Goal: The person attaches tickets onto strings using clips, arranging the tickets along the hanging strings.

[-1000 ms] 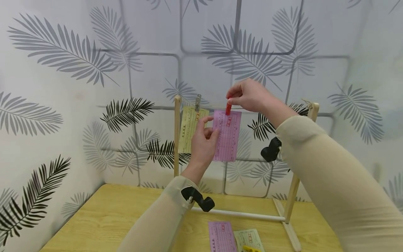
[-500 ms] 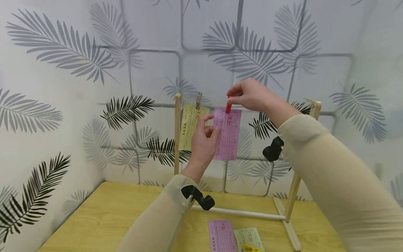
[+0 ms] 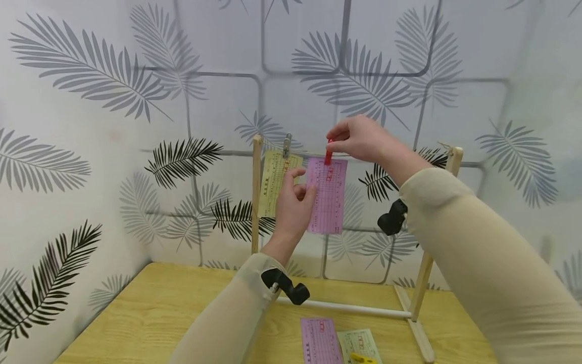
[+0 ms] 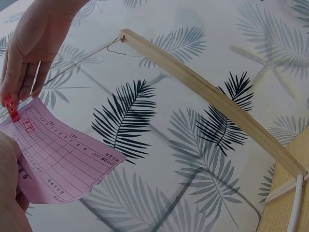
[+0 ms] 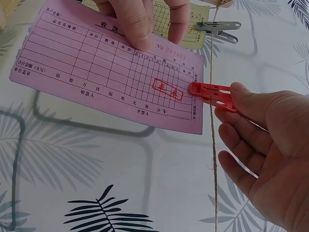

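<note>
A pink receipt slip (image 3: 328, 202) hangs upright at the string (image 5: 215, 169), its printed side facing me. My left hand (image 3: 293, 207) pinches its left edge between thumb and fingers. On its top edge sits a red clothespin (image 5: 212, 92), whose handle end my right hand (image 3: 364, 136) pinches. In the right wrist view the clothespin lies across the string and its tip overlaps the paper. To the left, a yellow slip (image 3: 273, 184) hangs from a silver metal clip (image 3: 287, 145), partly hidden behind my left hand.
The string spans two wooden posts, the left post (image 3: 255, 202) and the right post (image 3: 420, 283). A white rod (image 3: 345, 309) joins them low down. On the table (image 3: 150, 313) lie another pink slip (image 3: 321, 341), a pale green slip (image 3: 359, 341) and a yellow clip (image 3: 362, 358).
Very little differs. The pink slip and red clothespin have shifted slightly down and left since half a second ago. Both hands keep their grips.
</note>
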A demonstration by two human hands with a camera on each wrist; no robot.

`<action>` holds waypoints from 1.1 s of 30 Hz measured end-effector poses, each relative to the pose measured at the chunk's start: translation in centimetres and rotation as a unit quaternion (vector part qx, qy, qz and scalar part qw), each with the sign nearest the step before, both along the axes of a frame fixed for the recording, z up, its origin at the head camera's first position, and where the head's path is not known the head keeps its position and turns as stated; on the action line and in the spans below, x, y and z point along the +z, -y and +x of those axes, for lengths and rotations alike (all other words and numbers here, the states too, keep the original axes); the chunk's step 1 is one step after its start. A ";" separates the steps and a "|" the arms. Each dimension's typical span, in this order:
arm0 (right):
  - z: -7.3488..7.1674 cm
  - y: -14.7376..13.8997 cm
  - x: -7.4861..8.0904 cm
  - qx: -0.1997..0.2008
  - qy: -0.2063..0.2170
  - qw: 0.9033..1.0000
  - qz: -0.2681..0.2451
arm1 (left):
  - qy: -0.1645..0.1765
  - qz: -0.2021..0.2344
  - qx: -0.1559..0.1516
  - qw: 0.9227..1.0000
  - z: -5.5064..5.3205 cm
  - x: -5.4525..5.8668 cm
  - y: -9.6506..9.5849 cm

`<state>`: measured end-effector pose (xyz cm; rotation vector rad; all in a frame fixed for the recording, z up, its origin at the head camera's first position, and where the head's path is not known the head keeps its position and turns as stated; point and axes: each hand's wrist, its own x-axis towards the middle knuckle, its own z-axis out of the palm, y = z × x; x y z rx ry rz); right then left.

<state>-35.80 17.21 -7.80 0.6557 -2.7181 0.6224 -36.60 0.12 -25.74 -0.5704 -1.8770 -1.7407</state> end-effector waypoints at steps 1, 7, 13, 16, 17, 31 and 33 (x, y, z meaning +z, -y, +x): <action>0.0 -0.1 0.0 0.000 0.001 1.000 -0.001 | 0.000 0.000 0.001 1.000 -0.1 0.0 0.0; 0.0 -0.2 -0.1 0.000 -0.002 1.000 0.000 | -0.005 -0.002 0.006 1.000 0.0 -0.1 0.0; 0.2 -0.4 -0.3 0.004 -0.007 1.000 -0.005 | -0.006 -0.004 0.003 1.000 0.2 -0.4 0.1; 0.4 -0.5 -0.4 0.007 -0.010 1.000 -0.010 | -0.001 -0.001 0.000 1.000 0.3 -0.4 0.1; 0.5 -0.6 -0.5 0.008 -0.010 1.000 -0.012 | 0.000 -0.001 -0.001 1.000 0.3 -0.4 0.1; 0.3 -0.6 -0.8 0.010 -0.014 1.000 -0.018 | 0.008 -0.001 0.015 1.000 0.3 -0.5 0.3; 0.2 -0.5 -0.8 0.009 -0.015 1.000 -0.018 | 0.010 0.003 0.013 1.000 0.3 -0.6 0.4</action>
